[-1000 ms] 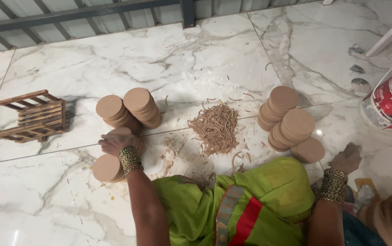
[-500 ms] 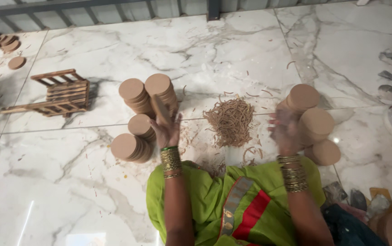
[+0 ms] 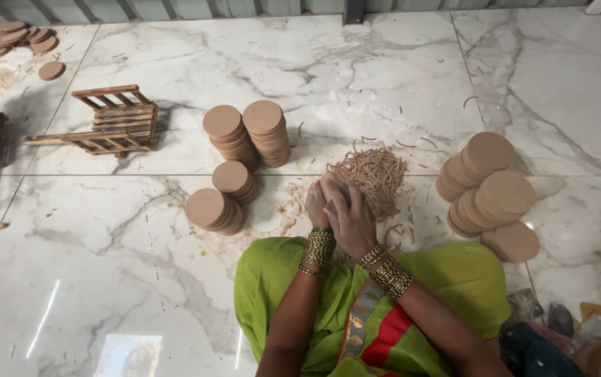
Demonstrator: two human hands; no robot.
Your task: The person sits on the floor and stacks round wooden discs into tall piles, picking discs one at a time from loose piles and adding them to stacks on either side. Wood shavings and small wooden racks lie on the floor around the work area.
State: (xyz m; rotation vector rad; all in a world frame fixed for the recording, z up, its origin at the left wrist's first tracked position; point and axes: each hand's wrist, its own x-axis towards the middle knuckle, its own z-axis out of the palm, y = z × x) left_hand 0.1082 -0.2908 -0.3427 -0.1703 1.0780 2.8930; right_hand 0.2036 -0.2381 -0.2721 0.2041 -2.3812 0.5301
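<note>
1. Both hands have come together in front of the person since half a second ago, when the left was by the left discs and the right by the right stack.
2. Now the left hand (image 3: 316,204) and right hand (image 3: 351,218) are pressed against each other, fingers curled closed; whether they grip anything between them I cannot tell.
3. They sit at the near edge of the pile of wood shavings (image 3: 372,176) on the marble floor (image 3: 140,279).
4. Left of the hands stand four short stacks of round wooden discs (image 3: 241,143).
5. Right of the shavings, more stacked discs (image 3: 489,188) lean together.
6. A small slatted wooden rack (image 3: 115,120) lies further left.
7. Loose discs (image 3: 7,38) lie scattered in the far left corner.
</note>
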